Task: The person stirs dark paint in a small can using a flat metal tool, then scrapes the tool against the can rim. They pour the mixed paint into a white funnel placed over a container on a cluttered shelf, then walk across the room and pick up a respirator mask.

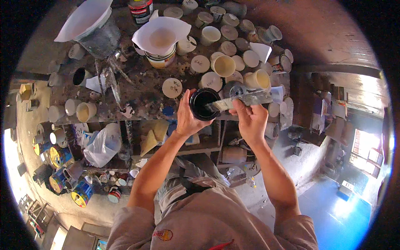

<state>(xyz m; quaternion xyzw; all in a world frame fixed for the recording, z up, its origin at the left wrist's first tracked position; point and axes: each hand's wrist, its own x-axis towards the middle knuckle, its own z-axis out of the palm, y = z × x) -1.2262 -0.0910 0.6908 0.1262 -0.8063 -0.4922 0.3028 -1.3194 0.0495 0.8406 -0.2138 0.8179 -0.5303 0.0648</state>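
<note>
Two hands share the work: the left hand (187, 118) wraps its fingers around a dark container (201, 101) at the near edge of the workbench (143, 92), while the right hand (251, 121) pinches a flat, streaked blade (246, 100), its end at the container's mouth. This looks like stirring or scraping; the next move likely calls for a steady grip. Beyond, pale tubs (200, 64) crowd together.

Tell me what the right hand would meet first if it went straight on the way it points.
Beyond the flat, paint-smeared strip it holds, the right hand would probably meet the dark grey, round-topped container first; depth is unclear, so it might pass above.
</note>
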